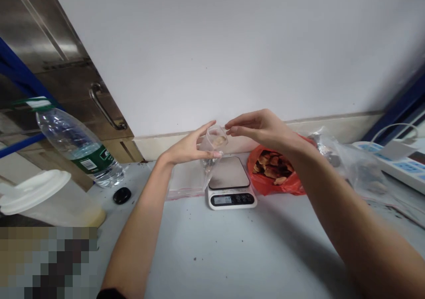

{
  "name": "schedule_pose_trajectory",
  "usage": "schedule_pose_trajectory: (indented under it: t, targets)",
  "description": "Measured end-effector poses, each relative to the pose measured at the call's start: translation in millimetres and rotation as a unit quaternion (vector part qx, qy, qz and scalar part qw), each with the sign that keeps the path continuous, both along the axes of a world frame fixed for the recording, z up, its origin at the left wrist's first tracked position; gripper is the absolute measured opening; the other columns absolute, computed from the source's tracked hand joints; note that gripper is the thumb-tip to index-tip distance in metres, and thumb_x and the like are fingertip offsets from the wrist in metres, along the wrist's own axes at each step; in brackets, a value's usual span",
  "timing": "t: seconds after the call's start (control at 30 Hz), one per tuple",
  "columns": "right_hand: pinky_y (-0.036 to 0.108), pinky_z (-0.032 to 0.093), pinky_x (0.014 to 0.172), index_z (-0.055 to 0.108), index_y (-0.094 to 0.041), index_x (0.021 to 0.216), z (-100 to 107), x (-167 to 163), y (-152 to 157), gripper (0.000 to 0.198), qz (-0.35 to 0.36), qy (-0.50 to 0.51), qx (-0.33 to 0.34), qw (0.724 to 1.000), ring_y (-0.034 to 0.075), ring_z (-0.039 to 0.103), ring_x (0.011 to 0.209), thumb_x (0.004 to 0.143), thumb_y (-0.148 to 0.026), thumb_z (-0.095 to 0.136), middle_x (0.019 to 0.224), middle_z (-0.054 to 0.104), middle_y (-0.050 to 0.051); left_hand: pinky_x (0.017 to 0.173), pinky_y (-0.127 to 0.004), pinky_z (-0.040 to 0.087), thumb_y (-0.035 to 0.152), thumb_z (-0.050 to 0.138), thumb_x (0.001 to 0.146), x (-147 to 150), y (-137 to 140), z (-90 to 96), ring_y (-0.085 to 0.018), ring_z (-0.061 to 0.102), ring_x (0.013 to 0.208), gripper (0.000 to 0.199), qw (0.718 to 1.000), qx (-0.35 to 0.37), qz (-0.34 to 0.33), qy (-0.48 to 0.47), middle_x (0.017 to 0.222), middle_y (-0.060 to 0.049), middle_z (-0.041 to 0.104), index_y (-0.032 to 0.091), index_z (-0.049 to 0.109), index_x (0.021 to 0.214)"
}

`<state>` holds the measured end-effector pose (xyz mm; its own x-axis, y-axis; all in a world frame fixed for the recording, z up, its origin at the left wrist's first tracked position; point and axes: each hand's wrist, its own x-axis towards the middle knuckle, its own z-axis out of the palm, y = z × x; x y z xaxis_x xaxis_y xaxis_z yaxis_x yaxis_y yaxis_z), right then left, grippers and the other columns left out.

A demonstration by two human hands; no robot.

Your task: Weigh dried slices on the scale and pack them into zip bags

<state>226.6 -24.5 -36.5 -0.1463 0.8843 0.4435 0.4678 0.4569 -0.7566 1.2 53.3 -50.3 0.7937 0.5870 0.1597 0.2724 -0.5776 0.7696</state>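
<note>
My left hand [191, 146] holds a small clear plastic bag [210, 159] upright, thumb across its near side and fingers behind it. A pale brown dried slice [219, 140] shows near the bag's open mouth. Close by the rim is my right hand [255, 126], its thumb and fingertips drawn together; whatever lies between them is too small to make out. Just below the bag stands a white digital kitchen scale [231, 182] with a lit display. Beneath my right forearm, a red plastic bag [254, 182] lies open, full of brown dried slices [272, 166].
Flat clear zip bags [186, 182] lie left of the scale. Further left are a tilted-looking water bottle [78, 139], a black round object [121, 195] and a white lidded jug [56, 201]. Clear bags [358, 166] and a white keypad device [395, 162] are at right. A wall [215, 47] rises behind.
</note>
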Motion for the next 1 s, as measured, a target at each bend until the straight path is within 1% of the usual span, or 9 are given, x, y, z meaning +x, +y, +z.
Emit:
schedule_pose_trajectory:
  t: [0.13, 0.27, 0.37, 0.47, 0.63, 0.7, 0.8, 0.9, 1.0]
  targets:
    - [0.047, 0.053, 0.098, 0.077, -0.024, 0.108, -2, 9, 1, 0.029, 0.033, -0.052, 0.069, 0.996, 0.028, 0.065, 0.115, 0.083, -0.030, 0.064, 0.122, 0.072, 0.009, 0.118, -0.051, 0.034, 0.044, 0.079, 0.078, -2, 1, 0.7, -0.036, 0.037, 0.146, 0.105, 0.996, -0.042, -0.054, -0.057, 0.158, -0.019, 0.040, 0.016, 0.021, 0.161]
    - [0.051, 0.051, 0.099, 0.077, -0.026, 0.103, -2, 14, 0, 0.026, 0.038, -0.147, 0.101, 0.983, 0.032, 0.056, 0.130, 0.081, -0.037, 0.068, 0.142, 0.060, 0.011, 0.119, -0.050, 0.033, 0.041, 0.076, 0.083, -3, 1, -1.6, -0.036, 0.035, 0.147, 0.097, 0.990, -0.057, -0.108, -0.069, 0.160, -0.018, 0.038, 0.017, 0.022, 0.160]
    - [0.051, 0.051, 0.100, 0.075, -0.024, 0.087, -1, 13, -1, 0.020, 0.051, -0.166, 0.091, 0.981, 0.033, 0.055, 0.131, 0.084, -0.043, 0.067, 0.136, 0.064, 0.012, 0.120, -0.049, 0.029, 0.037, 0.073, 0.084, -2, 0, -3.9, -0.035, 0.031, 0.149, 0.088, 0.986, -0.061, -0.142, -0.062, 0.163, -0.012, 0.034, 0.023, 0.029, 0.159]
    - [0.048, 0.053, 0.096, 0.071, -0.023, 0.079, 0, 11, 0, 0.021, 0.066, -0.163, 0.072, 0.982, 0.030, 0.060, 0.124, 0.086, -0.041, 0.064, 0.129, 0.066, 0.012, 0.120, -0.045, 0.030, 0.035, 0.073, 0.080, 0, 1, -6.8, -0.033, 0.028, 0.151, 0.085, 0.985, -0.074, -0.145, -0.059, 0.165, -0.010, 0.028, 0.023, 0.037, 0.156]
    - [0.041, 0.057, 0.086, 0.067, -0.021, 0.077, 0, 9, 0, 0.021, 0.057, -0.141, 0.030, 0.988, 0.025, 0.067, 0.103, 0.086, -0.040, 0.063, 0.131, 0.064, 0.013, 0.112, -0.041, 0.041, 0.039, 0.071, 0.077, 0, 2, -8.4, -0.031, 0.044, 0.143, 0.078, 0.981, -0.125, -0.127, -0.071, 0.155, -0.010, 0.048, 0.022, 0.047, 0.149]
    - [0.039, 0.057, 0.082, 0.064, -0.021, 0.076, -1, 9, -3, 0.021, 0.056, -0.128, 0.013, 0.990, 0.022, 0.068, 0.093, 0.085, -0.040, 0.063, 0.128, 0.066, 0.012, 0.107, -0.040, 0.045, 0.039, 0.071, 0.078, -1, 2, -6.4, -0.030, 0.052, 0.135, 0.067, 0.986, -0.107, -0.112, -0.062, 0.145, -0.010, 0.059, 0.022, 0.057, 0.141]
    - [0.036, 0.055, 0.078, 0.062, -0.022, 0.079, -3, 11, -8, 0.018, 0.055, -0.110, -0.005, 0.992, 0.020, 0.068, 0.086, 0.086, -0.039, 0.061, 0.106, 0.073, 0.009, 0.097, -0.037, 0.050, 0.039, 0.070, 0.080, -3, 2, -2.1, -0.027, 0.066, 0.115, 0.051, 0.994, -0.059, -0.080, -0.036, 0.123, -0.010, 0.073, 0.020, 0.067, 0.128]
    - [0.032, 0.052, 0.072, 0.060, -0.022, 0.082, -8, 14, -11, 0.016, 0.047, -0.100, 0.003, 0.994, 0.019, 0.065, 0.078, 0.087, -0.036, 0.060, 0.084, 0.071, 0.005, 0.088, -0.034, 0.053, 0.037, 0.069, 0.084, -1, -1, 1.4, -0.023, 0.071, 0.098, 0.043, 0.998, -0.017, -0.060, -0.022, 0.109, -0.009, 0.077, 0.019, 0.069, 0.123]
    - [0.030, 0.051, 0.069, 0.058, -0.021, 0.081, -13, 18, -12, 0.013, 0.053, -0.091, 0.013, 0.994, 0.016, 0.064, 0.074, 0.087, -0.033, 0.059, 0.080, 0.070, 0.003, 0.085, -0.032, 0.053, 0.037, 0.069, 0.086, 2, -6, 3.8, -0.021, 0.070, 0.095, 0.035, 0.998, 0.018, -0.063, -0.024, 0.109, -0.009, 0.077, 0.020, 0.072, 0.117]
